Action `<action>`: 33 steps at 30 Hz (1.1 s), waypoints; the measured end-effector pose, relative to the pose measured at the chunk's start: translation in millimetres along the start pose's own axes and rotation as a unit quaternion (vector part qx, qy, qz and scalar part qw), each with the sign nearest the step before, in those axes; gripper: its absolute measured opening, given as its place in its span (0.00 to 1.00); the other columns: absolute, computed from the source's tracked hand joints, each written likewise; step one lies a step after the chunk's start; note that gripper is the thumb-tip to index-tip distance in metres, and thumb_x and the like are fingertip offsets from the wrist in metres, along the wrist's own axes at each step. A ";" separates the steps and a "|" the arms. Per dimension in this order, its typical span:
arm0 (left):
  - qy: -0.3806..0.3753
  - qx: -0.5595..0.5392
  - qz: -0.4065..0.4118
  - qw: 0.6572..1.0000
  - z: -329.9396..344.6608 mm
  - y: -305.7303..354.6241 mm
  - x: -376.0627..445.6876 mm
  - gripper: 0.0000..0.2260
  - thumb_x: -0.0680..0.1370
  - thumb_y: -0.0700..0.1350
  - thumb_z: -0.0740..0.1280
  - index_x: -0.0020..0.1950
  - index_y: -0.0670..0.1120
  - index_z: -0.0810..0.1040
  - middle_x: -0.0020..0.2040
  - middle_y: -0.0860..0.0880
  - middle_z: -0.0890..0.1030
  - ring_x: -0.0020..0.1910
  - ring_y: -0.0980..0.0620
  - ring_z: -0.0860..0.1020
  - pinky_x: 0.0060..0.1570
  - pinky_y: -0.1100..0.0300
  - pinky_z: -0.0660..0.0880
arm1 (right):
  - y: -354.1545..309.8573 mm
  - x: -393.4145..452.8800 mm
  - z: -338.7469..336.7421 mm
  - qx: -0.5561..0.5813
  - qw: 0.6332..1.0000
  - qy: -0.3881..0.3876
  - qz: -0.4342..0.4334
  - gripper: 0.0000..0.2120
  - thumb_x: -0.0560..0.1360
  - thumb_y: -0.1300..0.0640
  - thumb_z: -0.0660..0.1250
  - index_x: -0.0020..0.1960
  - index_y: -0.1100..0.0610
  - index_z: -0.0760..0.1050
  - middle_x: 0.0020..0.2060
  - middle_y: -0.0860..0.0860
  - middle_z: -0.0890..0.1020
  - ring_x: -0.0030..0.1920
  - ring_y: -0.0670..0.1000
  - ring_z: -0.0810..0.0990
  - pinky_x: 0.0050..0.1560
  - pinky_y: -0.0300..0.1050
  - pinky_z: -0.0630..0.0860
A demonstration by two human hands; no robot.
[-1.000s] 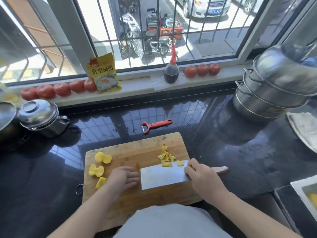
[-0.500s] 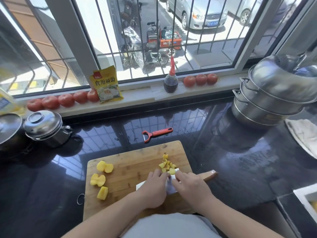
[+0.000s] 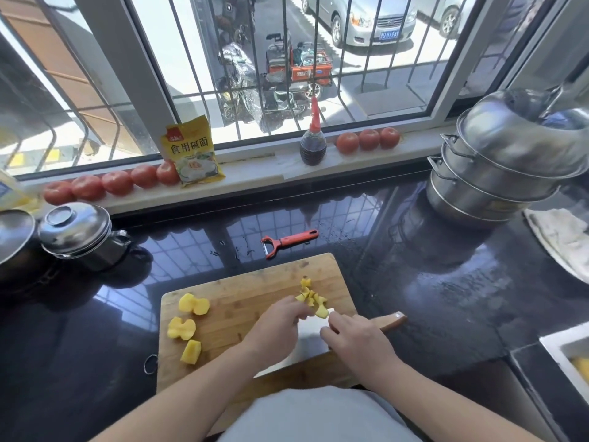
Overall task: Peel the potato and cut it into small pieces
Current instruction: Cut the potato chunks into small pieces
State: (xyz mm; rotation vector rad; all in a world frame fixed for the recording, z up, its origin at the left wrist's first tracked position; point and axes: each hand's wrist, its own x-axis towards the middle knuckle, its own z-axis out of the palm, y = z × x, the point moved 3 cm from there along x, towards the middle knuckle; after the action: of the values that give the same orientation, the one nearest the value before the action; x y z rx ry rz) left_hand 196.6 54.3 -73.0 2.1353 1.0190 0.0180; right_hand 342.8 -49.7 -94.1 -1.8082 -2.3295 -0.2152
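Lower centre of frame: right hand (image 3: 357, 341) grips the cleaver (image 3: 314, 330), fingers clamped at the blade-handle junction. Left hand (image 3: 277, 327) blurred, fingers curled beside small potato pieces (image 3: 310, 298); cannot tell if pinching. Bigger chunks (image 3: 186, 327) wait left on cutting board (image 3: 242, 282). Tuck fingertips, cut evenly.

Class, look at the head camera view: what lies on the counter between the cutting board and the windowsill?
A red peeler lies there on the dark counter.
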 end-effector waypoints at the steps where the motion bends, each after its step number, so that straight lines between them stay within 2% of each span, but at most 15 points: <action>1: -0.053 0.011 0.032 0.998 4.0 3.8 -3.3 0.16 0.82 0.36 0.64 0.68 0.49 0.81 0.62 0.51 0.78 0.60 0.51 0.76 0.63 0.57 0.76 | -1.0 0.1 -0.4 0.002 1.000 0.005 -0.001 0.07 0.70 0.64 0.70 0.40 0.53 0.74 0.36 0.51 0.74 0.28 0.50 0.71 0.26 0.45 0.71; 2: -0.094 0.029 0.052 0.994 11.3 4.0 -4.1 0.17 0.82 0.37 0.65 0.69 0.49 0.80 0.63 0.50 0.77 0.60 0.50 0.74 0.63 0.54 0.75 | -2.2 0.5 -1.3 0.004 1.000 0.011 -0.002 0.05 0.72 0.63 0.66 0.41 0.53 0.75 0.36 0.51 0.75 0.29 0.50 0.72 0.26 0.45 0.72; 4: -0.119 0.057 0.042 0.990 22.3 -0.5 2.1 0.21 0.83 0.38 0.66 0.75 0.52 0.74 0.68 0.51 0.74 0.64 0.50 0.71 0.68 0.54 0.72 | -5.5 2.0 -4.5 0.005 1.000 0.016 -0.004 0.08 0.74 0.62 0.61 0.43 0.54 0.77 0.37 0.51 0.77 0.29 0.50 0.74 0.26 0.45 0.72; 6: -0.101 0.078 0.009 0.992 24.6 -5.7 13.1 0.25 0.84 0.38 0.65 0.80 0.53 0.68 0.73 0.51 0.70 0.70 0.47 0.69 0.73 0.52 0.69 | -7.9 2.5 -6.8 -0.006 1.000 0.016 -0.012 0.07 0.72 0.64 0.62 0.41 0.54 0.75 0.35 0.51 0.75 0.28 0.50 0.72 0.25 0.45 0.70; 8: -0.083 0.091 -0.024 0.992 18.1 -8.4 20.0 0.27 0.84 0.36 0.61 0.83 0.51 0.63 0.77 0.49 0.67 0.73 0.45 0.67 0.76 0.50 0.66 | -10.8 2.5 -10.1 -0.004 1.000 0.002 -0.016 0.09 0.67 0.66 0.67 0.37 0.54 0.71 0.33 0.51 0.72 0.27 0.50 0.68 0.24 0.44 0.66; 10: -0.027 0.066 -0.065 0.995 2.1 -18.0 20.8 0.28 0.84 0.33 0.59 0.82 0.51 0.64 0.77 0.49 0.68 0.74 0.46 0.66 0.76 0.52 0.66 | -10.7 -1.1 -11.6 0.005 1.000 -0.031 -0.002 0.14 0.61 0.66 0.72 0.36 0.53 0.69 0.33 0.50 0.71 0.26 0.50 0.67 0.25 0.43 0.62; 12: 0.042 -0.006 -0.117 0.992 -17.3 -37.5 10.8 0.26 0.83 0.32 0.58 0.80 0.50 0.69 0.74 0.50 0.72 0.74 0.48 0.69 0.74 0.54 0.67 | -7.4 -12.2 -13.7 0.039 0.996 -0.075 0.035 0.16 0.58 0.65 0.75 0.38 0.52 0.72 0.35 0.49 0.73 0.25 0.49 0.67 0.26 0.41 0.60; 14: 0.102 -0.066 -0.166 0.979 -34.4 -64.8 -7.2 0.22 0.82 0.32 0.57 0.72 0.48 0.77 0.67 0.50 0.78 0.70 0.48 0.74 0.69 0.56 0.70 | -3.8 -27.5 -14.9 0.085 0.989 -0.102 0.066 0.13 0.63 0.63 0.71 0.44 0.50 0.75 0.39 0.46 0.73 0.25 0.48 0.69 0.25 0.40 0.65; 15: 0.132 -0.081 -0.182 0.971 -41.8 -77.8 -19.5 0.20 0.82 0.32 0.57 0.67 0.48 0.80 0.63 0.50 0.80 0.67 0.48 0.77 0.67 0.57 0.71 | -2.7 -34.6 -15.0 0.108 0.984 -0.116 0.079 0.10 0.68 0.60 0.66 0.46 0.48 0.76 0.40 0.45 0.73 0.26 0.49 0.71 0.25 0.40 0.68; 17: 0.200 -0.092 -0.219 0.950 -52.4 -101.7 -48.5 0.17 0.82 0.33 0.58 0.59 0.50 0.82 0.58 0.51 0.82 0.61 0.48 0.78 0.63 0.54 0.73 | -3.0 -45.4 -10.6 0.137 0.977 -0.130 0.103 0.10 0.74 0.53 0.56 0.46 0.47 0.77 0.39 0.44 0.72 0.27 0.49 0.73 0.25 0.42 0.70; 20: 0.283 -0.057 -0.284 0.914 -59.8 -127.0 -89.1 0.14 0.82 0.37 0.61 0.59 0.50 0.82 0.56 0.52 0.78 0.56 0.47 0.76 0.58 0.49 0.74 | -15.1 -45.8 -1.0 0.108 0.976 -0.170 0.084 0.12 0.77 0.48 0.56 0.41 0.46 0.76 0.38 0.42 0.72 0.29 0.47 0.75 0.25 0.41 0.64; 22: 0.310 -0.054 -0.319 0.894 -56.7 -138.8 -106.3 0.12 0.82 0.39 0.62 0.61 0.48 0.81 0.54 0.52 0.75 0.54 0.48 0.74 0.56 0.48 0.73 | -16.1 -44.0 6.1 0.103 0.971 -0.192 0.097 0.11 0.80 0.48 0.58 0.45 0.47 0.77 0.41 0.43 0.73 0.32 0.49 0.77 0.29 0.43 0.71; 24: 0.311 -0.065 -0.349 0.882 -49.4 -148.9 -115.1 0.10 0.83 0.41 0.62 0.61 0.46 0.80 0.53 0.50 0.73 0.53 0.47 0.73 0.54 0.48 0.72 | -7.1 -41.4 5.5 0.096 0.963 -0.210 0.141 0.08 0.81 0.49 0.60 0.47 0.48 0.75 0.43 0.44 0.72 0.34 0.52 0.78 0.33 0.48 0.77; 27: 0.279 -0.094 -0.371 0.881 -35.4 -156.4 -120.9 0.10 0.83 0.44 0.64 0.64 0.47 0.78 0.55 0.49 0.73 0.52 0.48 0.73 0.52 0.50 0.71 | 12.5 -31.8 -2.5 0.084 0.962 -0.169 0.198 0.05 0.79 0.52 0.66 0.44 0.49 0.75 0.40 0.44 0.71 0.31 0.52 0.78 0.30 0.46 0.76; 33: 0.262 -0.135 -0.354 0.887 -26.7 -157.7 -113.5 0.11 0.82 0.49 0.69 0.63 0.50 0.75 0.58 0.49 0.75 0.54 0.48 0.74 0.52 0.51 0.73 | 7.2 -17.8 -7.9 0.147 0.934 -0.180 0.271 0.06 0.81 0.52 0.65 0.49 0.48 0.80 0.43 0.43 0.74 0.37 0.49 0.80 0.40 0.46 0.78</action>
State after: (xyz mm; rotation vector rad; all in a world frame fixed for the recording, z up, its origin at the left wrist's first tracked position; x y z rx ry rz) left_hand 6.6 57.3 -121.6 1.4199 1.9409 0.3770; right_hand 354.6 -66.5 -90.5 -2.3722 -1.8087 0.5527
